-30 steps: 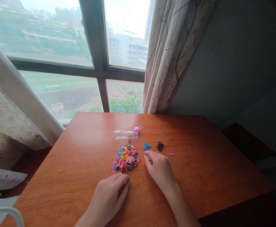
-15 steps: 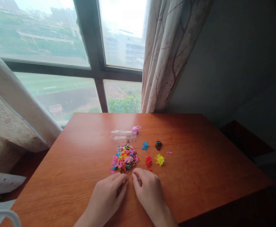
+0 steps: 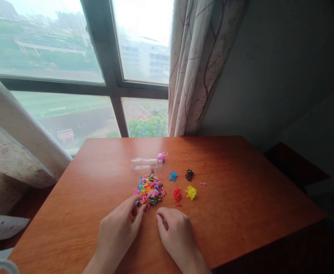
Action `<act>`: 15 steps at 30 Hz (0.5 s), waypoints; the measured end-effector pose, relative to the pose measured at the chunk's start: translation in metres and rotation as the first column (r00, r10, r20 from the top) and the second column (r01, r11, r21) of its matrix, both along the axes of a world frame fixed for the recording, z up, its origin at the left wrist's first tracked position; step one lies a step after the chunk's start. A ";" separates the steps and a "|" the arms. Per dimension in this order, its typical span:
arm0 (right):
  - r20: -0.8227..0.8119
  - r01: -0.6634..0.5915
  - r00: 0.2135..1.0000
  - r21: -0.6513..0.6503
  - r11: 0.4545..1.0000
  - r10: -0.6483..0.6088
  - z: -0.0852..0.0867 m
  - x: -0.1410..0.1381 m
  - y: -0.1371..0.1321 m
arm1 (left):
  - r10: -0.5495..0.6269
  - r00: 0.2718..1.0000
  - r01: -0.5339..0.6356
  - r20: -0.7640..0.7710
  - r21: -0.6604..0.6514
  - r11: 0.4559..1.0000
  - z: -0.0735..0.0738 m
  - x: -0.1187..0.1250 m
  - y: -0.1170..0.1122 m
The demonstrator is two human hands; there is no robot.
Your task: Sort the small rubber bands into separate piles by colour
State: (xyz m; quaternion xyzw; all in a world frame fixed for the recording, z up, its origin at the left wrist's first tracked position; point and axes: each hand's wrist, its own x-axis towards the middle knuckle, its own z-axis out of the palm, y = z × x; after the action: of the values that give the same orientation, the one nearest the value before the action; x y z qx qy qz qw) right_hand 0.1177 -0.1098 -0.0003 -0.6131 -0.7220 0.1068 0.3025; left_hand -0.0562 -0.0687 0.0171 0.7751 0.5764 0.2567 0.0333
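Observation:
A mixed pile of small coloured bands, in pink, red, blue, yellow and black, lies on the wooden table. At its near left edge is my left hand, thumb and index finger apart around a few dark and blue bands. My right hand rests just right of it, thumb and fingertips pinched together; whatever they hold, if anything, is hidden. Sorted to the right are a blue group, a black group, a red group and a yellow group. One pink band lies alone beyond them.
Behind the pile a clear plastic container lies on its side, with a pink round cap by its end. The table reaches a window with curtains. A white curved object shows at the lower left.
My left hand has moved left to the pile's edge, and its thumb and index finger have spread. My right hand keeps its pinch. The camera view has shifted slightly.

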 end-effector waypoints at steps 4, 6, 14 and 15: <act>-0.005 -0.002 1.000 0.000 1.000 0.002 0.000 0.000 0.000 | -0.036 0.998 0.035 -0.053 -0.008 0.999 0.003 0.003 0.004; -0.013 -0.004 1.000 -0.009 1.000 0.004 0.000 0.000 -0.001 | -0.053 0.997 0.052 -0.058 -0.021 0.998 0.003 0.003 0.005; -0.010 -0.003 1.000 -0.033 0.999 0.003 0.001 0.000 -0.001 | -0.128 0.992 0.128 0.014 -0.069 0.989 0.000 -0.001 0.002; -0.010 -0.002 1.000 -0.030 1.000 0.002 0.001 0.000 -0.001 | -0.128 0.991 0.130 0.028 -0.064 0.990 0.000 -0.002 0.002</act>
State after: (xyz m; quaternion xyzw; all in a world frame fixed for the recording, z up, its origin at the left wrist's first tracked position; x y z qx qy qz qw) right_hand 0.1176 -0.1104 0.0009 -0.6161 -0.7194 0.1210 0.2969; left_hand -0.0577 -0.0668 0.0170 0.8061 0.5328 0.2442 0.0820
